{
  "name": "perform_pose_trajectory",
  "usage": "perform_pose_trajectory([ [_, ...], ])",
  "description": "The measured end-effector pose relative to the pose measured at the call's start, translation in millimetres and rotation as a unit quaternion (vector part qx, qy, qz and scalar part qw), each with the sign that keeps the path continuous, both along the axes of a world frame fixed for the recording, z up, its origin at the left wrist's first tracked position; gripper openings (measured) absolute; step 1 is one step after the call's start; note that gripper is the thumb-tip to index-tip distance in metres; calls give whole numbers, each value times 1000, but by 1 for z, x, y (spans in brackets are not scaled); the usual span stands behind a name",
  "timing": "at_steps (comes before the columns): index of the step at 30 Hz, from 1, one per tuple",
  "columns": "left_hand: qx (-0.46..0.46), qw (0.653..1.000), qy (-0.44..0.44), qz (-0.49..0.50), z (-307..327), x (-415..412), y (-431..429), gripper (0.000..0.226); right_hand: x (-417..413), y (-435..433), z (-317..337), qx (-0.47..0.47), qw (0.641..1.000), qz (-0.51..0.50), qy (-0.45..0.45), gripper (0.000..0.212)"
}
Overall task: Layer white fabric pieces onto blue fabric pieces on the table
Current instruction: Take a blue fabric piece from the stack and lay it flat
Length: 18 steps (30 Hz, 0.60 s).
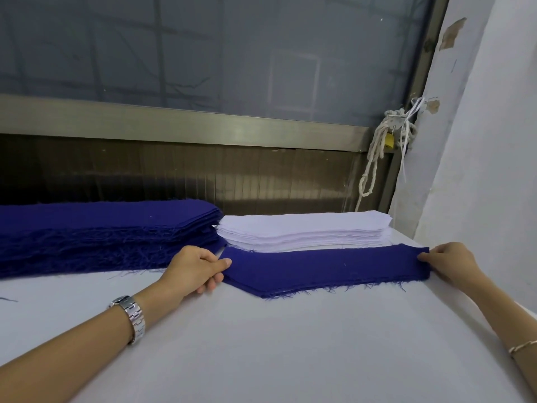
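A long blue fabric piece (319, 270) with frayed edges lies flat on the white table (261, 344), just in front of a stack of white fabric pieces (302, 228). My left hand (197, 269) pinches its left end between thumb and fingers. My right hand (447, 263) grips its right end. A thick stack of blue fabric pieces (101, 231) sits to the left, touching the white stack.
A window with a metal frame (174, 123) runs behind the stacks. A white rope with a yellow padlock (388, 141) hangs at the frame's right corner. A white wall (479, 141) closes the right side, close to my right hand.
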<state>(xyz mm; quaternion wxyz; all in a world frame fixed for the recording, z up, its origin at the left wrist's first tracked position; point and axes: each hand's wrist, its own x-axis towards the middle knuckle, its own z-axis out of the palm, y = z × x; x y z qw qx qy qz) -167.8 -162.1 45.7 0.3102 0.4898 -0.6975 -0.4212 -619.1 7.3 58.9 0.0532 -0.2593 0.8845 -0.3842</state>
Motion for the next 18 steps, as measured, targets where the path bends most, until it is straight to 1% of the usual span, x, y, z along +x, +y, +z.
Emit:
perform_pose_trajectory([
  [2, -6, 1000, 6, 15, 0, 0, 0, 20, 2, 1, 2, 12, 1000, -3, 11, 52],
  [4, -12, 999, 27, 24, 0, 1, 2, 19, 4, 2, 2, 19, 999, -6, 33, 46],
  [5, -22, 999, 42, 24, 0, 2, 5, 19, 6, 3, 3, 23, 998, -14, 48, 35],
  [6, -45, 997, 52, 25, 0, 2, 7, 20, 12, 5, 4, 26, 997, -18, 68, 20],
  [7, -82, 995, 53, 30, 2, 3, 9, 20, 16, 4, 5, 20, 997, -21, 78, 19],
  [8, -125, 990, 50, 38, 6, 4, 11, 20, 19, 3, 6, 18, 996, -24, 84, 33],
  [9, -165, 984, 56, 47, 12, 6, 12, 20, 26, 1, 7, 13, 995, -18, 97, 40],
  [10, -197, 976, 72, 54, 20, 10, 12, 22, 34, -2, 10, 2, 994, -9, 113, 40],
  [12, -259, 959, 96, 67, 39, 22, 10, 26, 53, -10, 16, -15, 990, 18, 142, 32],
  [15, -327, 936, 97, 85, 68, 51, 1, 27, 88, -24, 19, -60, 976, 89, 189, 21],
  [16, -337, 933, 86, 94, 76, 63, -4, 26, 102, -29, 20, -71, 969, 119, 206, 18],
  [18, -349, 929, 25, 119, 89, 89, -17, 24, 129, -43, 23, -70, 957, 169, 227, 16],
])
